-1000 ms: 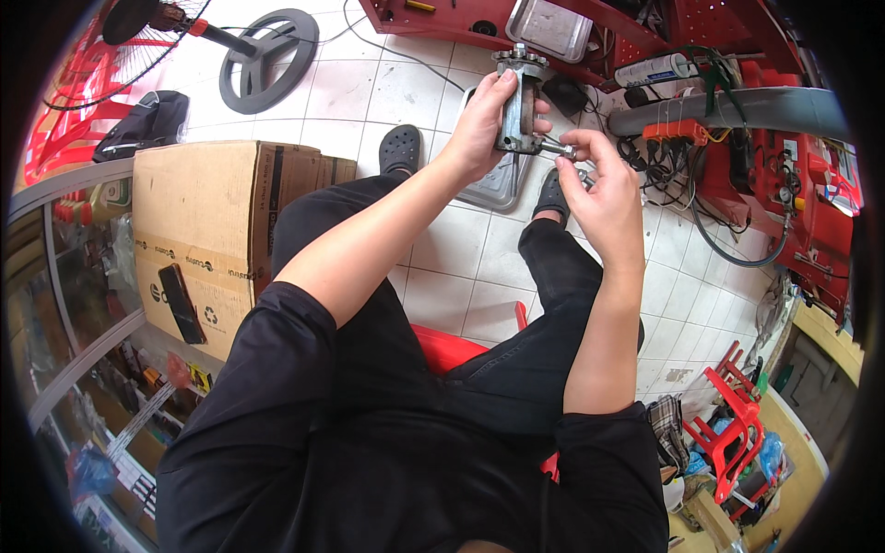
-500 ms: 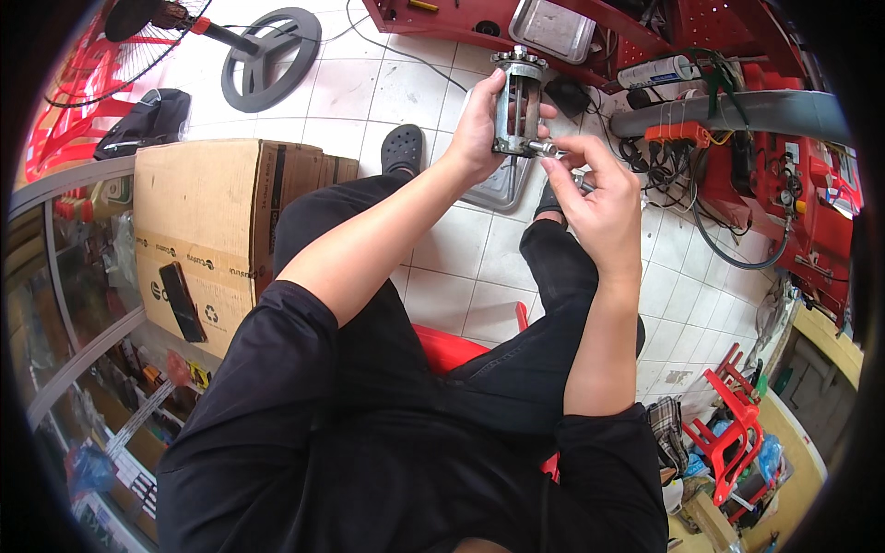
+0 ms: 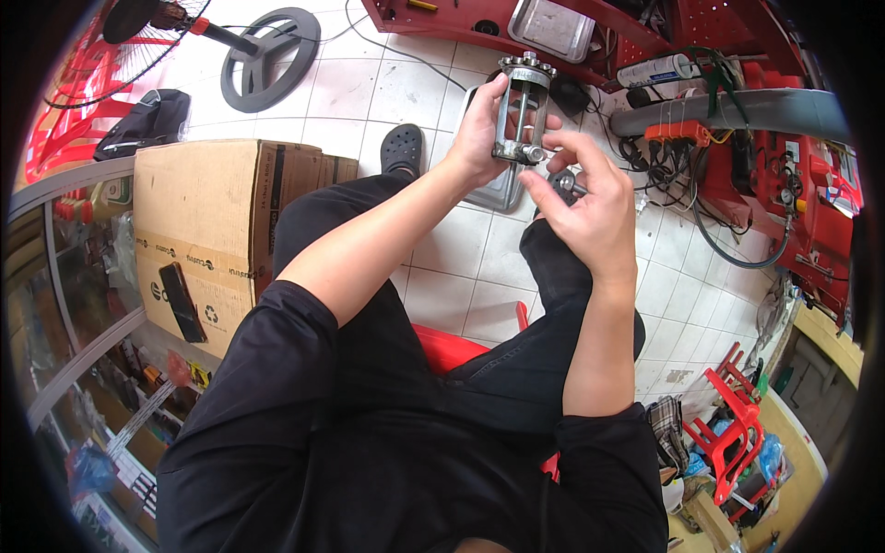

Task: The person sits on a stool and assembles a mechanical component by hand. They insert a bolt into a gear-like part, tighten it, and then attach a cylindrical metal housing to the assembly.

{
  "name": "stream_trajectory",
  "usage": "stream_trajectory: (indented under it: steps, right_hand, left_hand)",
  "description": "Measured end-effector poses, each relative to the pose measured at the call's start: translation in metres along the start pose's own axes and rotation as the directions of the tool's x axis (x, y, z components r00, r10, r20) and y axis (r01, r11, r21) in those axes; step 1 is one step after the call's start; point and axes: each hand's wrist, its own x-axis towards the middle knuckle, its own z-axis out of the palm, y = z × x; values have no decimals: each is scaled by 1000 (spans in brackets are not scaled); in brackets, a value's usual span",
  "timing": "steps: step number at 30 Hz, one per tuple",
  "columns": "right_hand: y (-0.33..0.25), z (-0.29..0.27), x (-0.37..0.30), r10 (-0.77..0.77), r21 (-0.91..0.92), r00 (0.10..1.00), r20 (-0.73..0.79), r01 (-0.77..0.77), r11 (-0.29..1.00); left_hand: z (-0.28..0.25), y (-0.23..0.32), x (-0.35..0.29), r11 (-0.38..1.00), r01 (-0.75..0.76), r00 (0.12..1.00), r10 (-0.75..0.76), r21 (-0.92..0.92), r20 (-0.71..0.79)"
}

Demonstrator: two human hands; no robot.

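Note:
My left hand (image 3: pixel 477 138) grips an open metal frame (image 3: pixel 503 120), its fingers wrapped round the side. Long rods run along inside the frame, and a ring of knobs or teeth crowns its far end. At the near end a short shiny cylindrical metal piece (image 3: pixel 533 155) sticks out, close to the fingertips of my right hand (image 3: pixel 595 203). That hand is curled around a round-headed metal tool (image 3: pixel 565 182); most of its handle is hidden by the palm, and its exact kind cannot be made out.
Below the hands a metal tray (image 3: pixel 502 192) lies on the tiled floor, between my feet. A cardboard box (image 3: pixel 198 207) with a phone (image 3: pixel 182 302) on it stands left. To the right are cables (image 3: pixel 650 175) and red machinery (image 3: pixel 811 230); a red workbench (image 3: pixel 442 29) is ahead.
The right fingers have come off the shiny cylindrical piece and drawn slightly back toward me, showing the round tool head. The metal frame has shifted slightly right and turned in my left hand.

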Motion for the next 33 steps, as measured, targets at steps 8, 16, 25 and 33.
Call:
stream_trajectory:
  steps: [8,16,25,33]
  right_hand:
    - [3,3,-3,17,-46,1000,26,-16,999]
    - [4,5,-4,-30,-60,1000,2,30,998]
    - [7,8,-4,-69,-92,997,-23,67,993]
    - [8,6,-2,-132,-102,990,-49,126,987]
  left_hand:
    - [2,1,-2,1000,17,1000,-17,6,-15]
    - [1,1,-2,1000,30,999,-30,-1,-10]
    - [3,1,-2,999,39,999,-38,38,-29]
    - [2,0,-1,999,35,999,-35,21,-9]
